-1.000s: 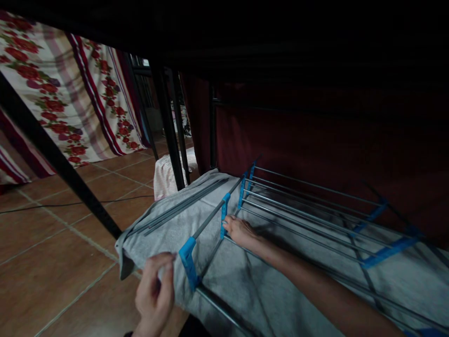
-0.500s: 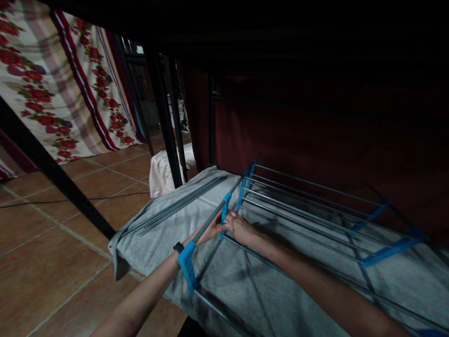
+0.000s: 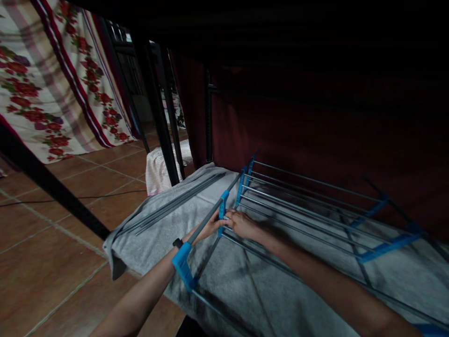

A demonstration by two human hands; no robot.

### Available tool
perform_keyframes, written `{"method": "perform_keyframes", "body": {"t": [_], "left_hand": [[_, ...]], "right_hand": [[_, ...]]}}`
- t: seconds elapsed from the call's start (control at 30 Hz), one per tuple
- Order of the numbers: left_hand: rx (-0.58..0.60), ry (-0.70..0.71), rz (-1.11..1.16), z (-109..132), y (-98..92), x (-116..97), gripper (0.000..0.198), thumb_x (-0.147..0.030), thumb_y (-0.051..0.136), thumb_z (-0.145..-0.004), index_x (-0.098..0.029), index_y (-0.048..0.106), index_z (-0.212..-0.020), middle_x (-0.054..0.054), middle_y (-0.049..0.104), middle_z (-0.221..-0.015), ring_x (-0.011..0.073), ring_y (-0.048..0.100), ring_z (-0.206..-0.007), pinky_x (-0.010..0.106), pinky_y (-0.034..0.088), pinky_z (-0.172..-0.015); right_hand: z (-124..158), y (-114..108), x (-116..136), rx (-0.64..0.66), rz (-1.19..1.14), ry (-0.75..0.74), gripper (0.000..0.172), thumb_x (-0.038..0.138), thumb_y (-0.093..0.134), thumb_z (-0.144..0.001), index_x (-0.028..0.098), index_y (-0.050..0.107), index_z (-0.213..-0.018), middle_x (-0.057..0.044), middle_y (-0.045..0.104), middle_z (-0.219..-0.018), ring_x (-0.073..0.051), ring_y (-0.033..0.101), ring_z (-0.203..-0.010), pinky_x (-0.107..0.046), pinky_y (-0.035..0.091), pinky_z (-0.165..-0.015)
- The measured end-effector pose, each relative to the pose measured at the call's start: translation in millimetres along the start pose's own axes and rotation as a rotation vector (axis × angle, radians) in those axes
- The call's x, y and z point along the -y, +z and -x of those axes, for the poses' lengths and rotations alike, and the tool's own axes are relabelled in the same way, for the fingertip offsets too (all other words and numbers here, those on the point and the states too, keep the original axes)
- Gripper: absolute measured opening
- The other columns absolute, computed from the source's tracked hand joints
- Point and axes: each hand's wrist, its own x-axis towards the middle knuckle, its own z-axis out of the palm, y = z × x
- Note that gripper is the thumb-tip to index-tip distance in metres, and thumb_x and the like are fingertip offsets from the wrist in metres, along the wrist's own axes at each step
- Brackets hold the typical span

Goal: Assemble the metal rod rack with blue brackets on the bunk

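Note:
A rack of grey metal rods [image 3: 291,202] and blue plastic connectors lies on a grey towel [image 3: 224,276]. My left hand [image 3: 209,228], with a dark band on the wrist, is closed around a perforated blue connector [image 3: 221,213] from its left side. On the connector's right side, my right hand [image 3: 241,223] pinches the end of a rod, its fingertips touching those of my left hand. Nearer to me, a blue corner piece [image 3: 184,267] joins the frame's tubes. Several loose rods [image 3: 175,203] lie on the towel to the left.
Black metal posts [image 3: 52,182] stand at the left, under a dark structure overhead. A dark red cloth [image 3: 298,131] hangs behind the rack. Beyond the posts are a tiled floor [image 3: 52,252], a cable, a pale striped cloth [image 3: 159,171] and a flowered curtain [image 3: 66,79].
The view has shifted slightly, so everything sits a little further left and higher. Both hands remain at the same connector, with hardly any change in their grip.

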Motion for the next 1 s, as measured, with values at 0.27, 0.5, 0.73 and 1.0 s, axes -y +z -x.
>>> {"method": "perform_keyframes", "body": {"t": [0.27, 0.5, 0.73, 1.0], "left_hand": [[0.032, -0.069, 0.065, 4, -2.5, 24, 0.041, -0.048, 0.058, -0.087, -0.017, 0.062, -0.114, 0.011, 0.068, -0.118, 0.0276, 0.059, -0.117, 0.042, 0.046, -0.103], [0.028, -0.062, -0.012, 6, -0.4, 29, 0.046, -0.049, 0.056, -0.089, -0.016, 0.058, -0.121, 0.011, 0.067, -0.119, 0.0288, 0.053, -0.124, 0.046, 0.042, -0.106], [0.019, -0.036, -0.12, 9, -2.7, 32, 0.045, -0.048, 0.052, -0.091, -0.017, 0.057, -0.123, 0.012, 0.066, -0.121, 0.0299, 0.049, -0.129, 0.047, 0.043, -0.106], [0.037, -0.056, -0.145, 8, -2.7, 36, 0.043, -0.049, 0.054, -0.089, -0.017, 0.059, -0.118, 0.01, 0.069, -0.111, 0.0251, 0.064, -0.102, 0.044, 0.048, -0.1]], "right_hand": [[-3, 2, -3, -0.022, -0.001, 0.029, 0.018, 0.021, 0.049, -0.094, 0.014, 0.064, -0.103, -0.011, 0.065, -0.112, -0.018, 0.059, -0.106, -0.029, 0.043, -0.092], [-5, -3, 0, -0.014, -0.048, 0.105, 0.016, 0.019, 0.051, -0.092, 0.015, 0.065, -0.097, -0.008, 0.067, -0.107, -0.016, 0.062, -0.097, -0.027, 0.045, -0.086], [3, -3, 7, -0.047, 0.075, 0.141, 0.024, 0.028, 0.046, -0.094, 0.019, 0.065, -0.106, -0.009, 0.067, -0.113, -0.019, 0.06, -0.107, -0.03, 0.043, -0.092], [7, -7, 12, 0.011, 0.12, 0.163, 0.032, 0.03, 0.039, -0.096, 0.021, 0.059, -0.118, -0.008, 0.07, -0.107, -0.02, 0.065, -0.096, -0.028, 0.044, -0.079]]}}
